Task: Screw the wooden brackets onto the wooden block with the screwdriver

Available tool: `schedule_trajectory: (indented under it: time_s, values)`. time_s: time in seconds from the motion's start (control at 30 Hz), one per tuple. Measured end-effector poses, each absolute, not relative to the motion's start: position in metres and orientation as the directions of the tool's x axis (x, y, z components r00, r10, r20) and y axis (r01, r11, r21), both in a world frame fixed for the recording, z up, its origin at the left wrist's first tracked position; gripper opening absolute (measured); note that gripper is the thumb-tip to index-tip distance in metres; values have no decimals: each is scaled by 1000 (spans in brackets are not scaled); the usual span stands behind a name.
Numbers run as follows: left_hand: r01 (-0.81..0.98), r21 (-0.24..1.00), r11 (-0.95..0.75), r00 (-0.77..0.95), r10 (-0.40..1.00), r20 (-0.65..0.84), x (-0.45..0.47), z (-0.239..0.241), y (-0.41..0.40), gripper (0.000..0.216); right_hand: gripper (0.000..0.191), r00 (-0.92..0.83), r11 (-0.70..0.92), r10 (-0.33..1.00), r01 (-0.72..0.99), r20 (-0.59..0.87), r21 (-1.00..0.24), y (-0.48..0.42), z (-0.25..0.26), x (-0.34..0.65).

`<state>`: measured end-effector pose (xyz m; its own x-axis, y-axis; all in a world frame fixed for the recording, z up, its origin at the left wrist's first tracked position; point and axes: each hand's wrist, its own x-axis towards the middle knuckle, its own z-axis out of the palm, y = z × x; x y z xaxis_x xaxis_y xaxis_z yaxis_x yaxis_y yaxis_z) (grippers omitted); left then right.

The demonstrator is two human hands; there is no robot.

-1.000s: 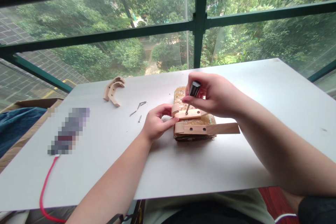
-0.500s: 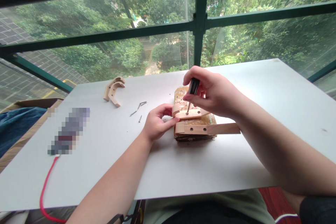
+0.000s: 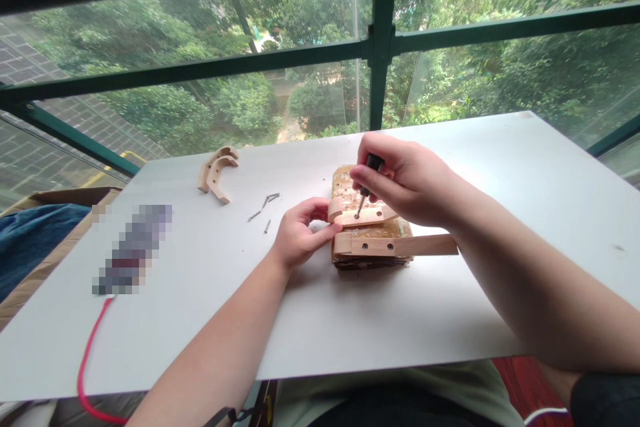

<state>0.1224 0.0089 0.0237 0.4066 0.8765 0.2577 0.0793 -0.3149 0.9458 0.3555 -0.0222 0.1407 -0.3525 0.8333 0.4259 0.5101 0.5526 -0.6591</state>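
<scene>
1. The screwdriver (image 3: 369, 177) stood nearly upright, its tip in a hole of the upper curved wooden piece (image 3: 361, 216), which lay on the perforated wooden block (image 3: 371, 235) near the middle of the white table (image 3: 500, 167).
2. The right hand (image 3: 405, 181) had its fingers pinched round the black handle; the left hand (image 3: 299, 235) pressed fingertips against the piece's left end.
3. The tip could probably slip out if the tool tilted, scarring the wood or jabbing the left fingers.
4. If the left hand eased, the piece might swivel.
5. Counted: one screwdriver, two pieces on the block, two spare curved pieces (image 3: 217, 172), and about four loose screws (image 3: 265, 205), though they were too small to count surely.
</scene>
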Motion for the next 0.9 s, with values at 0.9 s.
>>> schedule_trajectory:
  time_s: [0.9]
  values:
    - [73, 955, -289, 406, 883, 236, 123, 23, 9, 36, 30, -454, 582, 800, 426, 393, -693, -25, 148, 362]
